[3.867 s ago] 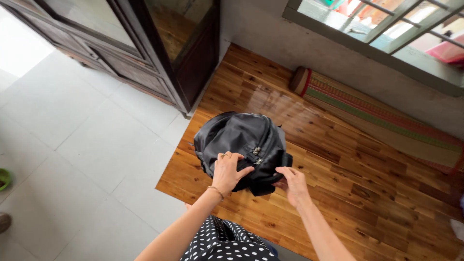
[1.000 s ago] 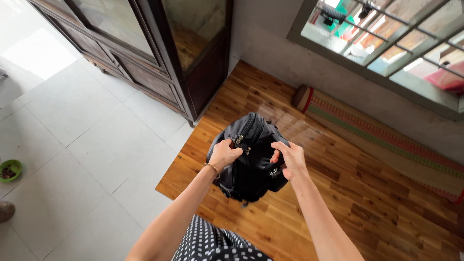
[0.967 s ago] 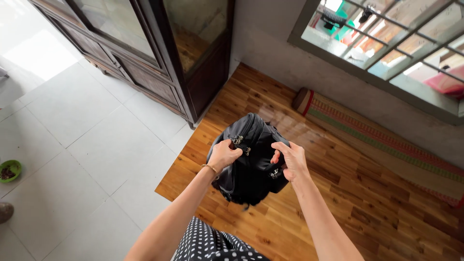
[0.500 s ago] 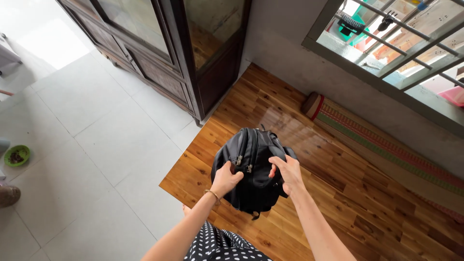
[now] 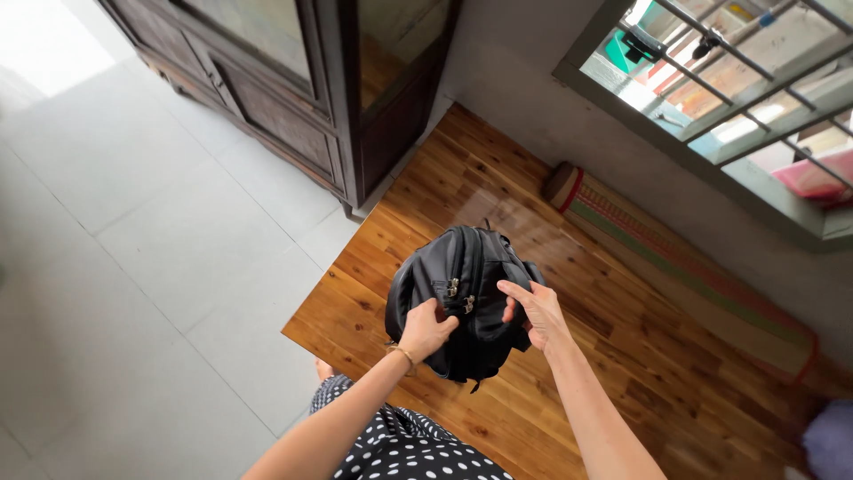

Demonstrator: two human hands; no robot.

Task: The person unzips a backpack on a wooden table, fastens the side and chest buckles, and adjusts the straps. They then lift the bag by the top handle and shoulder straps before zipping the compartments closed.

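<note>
- Head view, looking straight down: black backpack (image 5: 466,298) stands upright on a wooden platform (image 5: 569,356), near its front-left corner, close to where wood meets the pale tiled floor (image 5: 133,231).
- Left hand (image 5: 425,327) grips the pack's near-left side; fingers curled over the fabric, thumb toward the metal zip pulls (image 5: 458,295), touching or just beside them, can't tell which.
- Gold bracelet (image 5: 402,352) on left wrist.
- Right hand (image 5: 533,313) on the pack's right side; fingers (image 5: 515,292) mostly straight, lying across the top, thumb tucked under against the side. Looks like a loose pinch of fabric; whether it actually clamps anything, can't tell.
- Both hands touch the pack, w/ the zipper line running between them. Zip looks closed along the visible top.
- A small strap end (image 5: 476,384) hangs off the pack's near bottom edge.
- Person's polka-dot garment (image 5: 400,449), black w/ white dots, at bottom of frame; a bare foot (image 5: 323,369) shows just at the platform's edge.
- Dark wooden cabinet (image 5: 320,89) w/ glass doors stands on the tiles at upper left, its corner just beside the platform.
- Rolled woven mat (image 5: 675,267), striped red/green, lies along the grey wall (image 5: 533,80) on the far side of the platform, well apart from the pack.
- Barred window (image 5: 729,80) above the mat, upper right.
</note>
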